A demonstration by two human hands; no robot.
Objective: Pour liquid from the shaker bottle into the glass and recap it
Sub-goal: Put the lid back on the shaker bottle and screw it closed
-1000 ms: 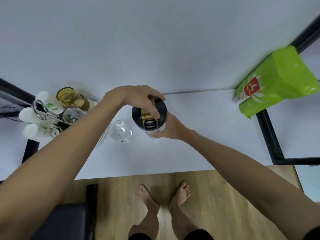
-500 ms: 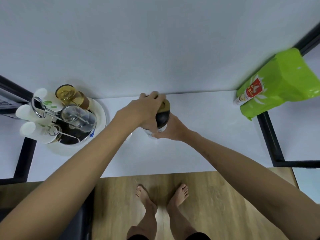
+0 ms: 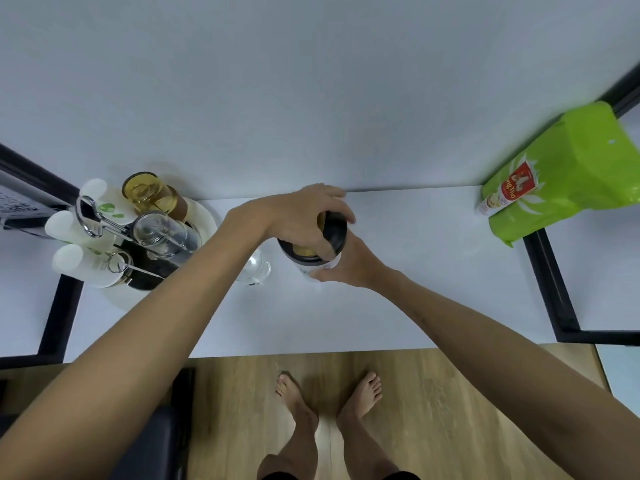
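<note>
1. Nearest the camera, bare feet [image 3: 329, 403] stand on a wooden floor [image 3: 450, 393], and both forearms reach forward over the white bench [image 3: 398, 306].
2. The right hand [image 3: 349, 261] wraps the lower body of the shaker bottle [image 3: 313, 252], its grip clamped on the side wall; I judge it holds low so the bottle cannot turn or slide while the top is worked.
3. The left hand [image 3: 298, 216] sits over the bottle's black lid [image 3: 334, 230], fingers curled down around it and closed on it. A gold part shows under the palm. From this hold, the step looks like working the cap, though whether it is being opened or closed cannot be told.
4. The glass [image 3: 256, 270] stands on the bench just beside the bottle, partly hidden by the left forearm; whether it holds liquid cannot be made out. Keeping it close probably shortens the pour.
5. Further left, a round tray [image 3: 207, 216] carries upturned glasses [image 3: 162, 233] and white cups [image 3: 76, 261], well clear of the working spot.
6. Far right, a green bag [image 3: 561, 174] leans at the bench's back corner against the wall.
</note>
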